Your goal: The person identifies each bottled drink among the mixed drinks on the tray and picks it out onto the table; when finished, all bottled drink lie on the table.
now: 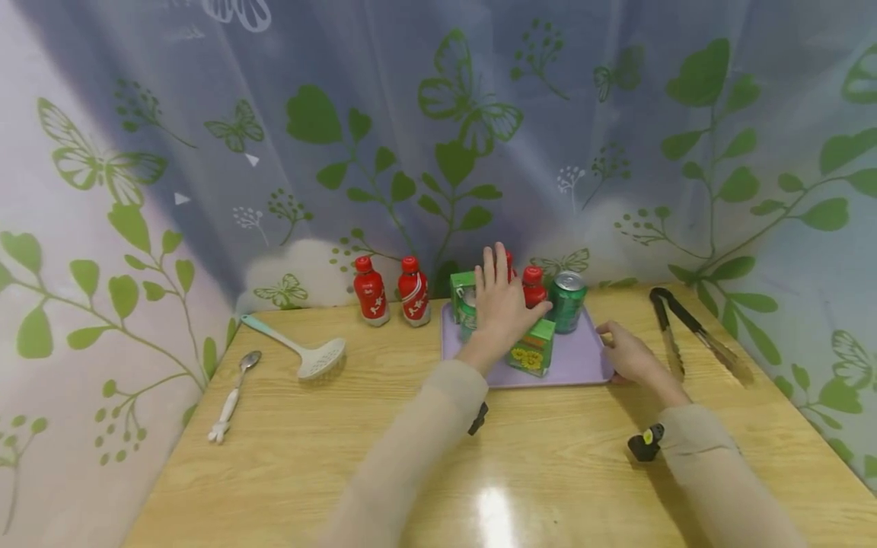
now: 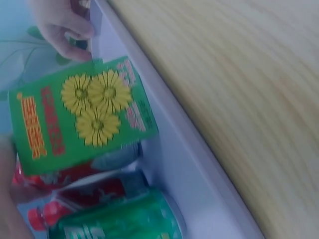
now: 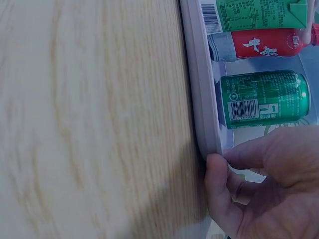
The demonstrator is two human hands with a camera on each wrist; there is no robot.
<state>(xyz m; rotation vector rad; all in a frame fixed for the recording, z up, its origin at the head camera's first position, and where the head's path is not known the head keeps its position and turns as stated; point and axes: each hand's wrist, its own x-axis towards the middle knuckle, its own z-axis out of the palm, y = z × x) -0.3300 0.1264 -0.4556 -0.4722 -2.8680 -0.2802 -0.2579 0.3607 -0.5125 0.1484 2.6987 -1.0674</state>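
Observation:
A lavender tray (image 1: 582,365) bears several drinks. On it stand a green drink carton with yellow flowers (image 1: 530,352), a second green carton (image 1: 462,283), red bottles (image 1: 534,288) and green cans (image 1: 568,303). My left hand (image 1: 503,308) reaches over the drinks, fingers straight and thumb spread toward the flowered carton (image 2: 79,114); whether it touches any of them is hidden. At the tray's right side, my right hand (image 1: 630,352) pinches the rim between thumb and fingers, close to a green can (image 3: 264,98) in the right wrist view.
Two red bottles (image 1: 372,293) stand left of the tray. Farther left lie a slotted ladle (image 1: 322,359) and a spoon (image 1: 233,396). Black-handled tongs (image 1: 674,323) lie right of the tray. A patterned curtain (image 1: 384,167) hangs behind the wooden table (image 1: 308,457).

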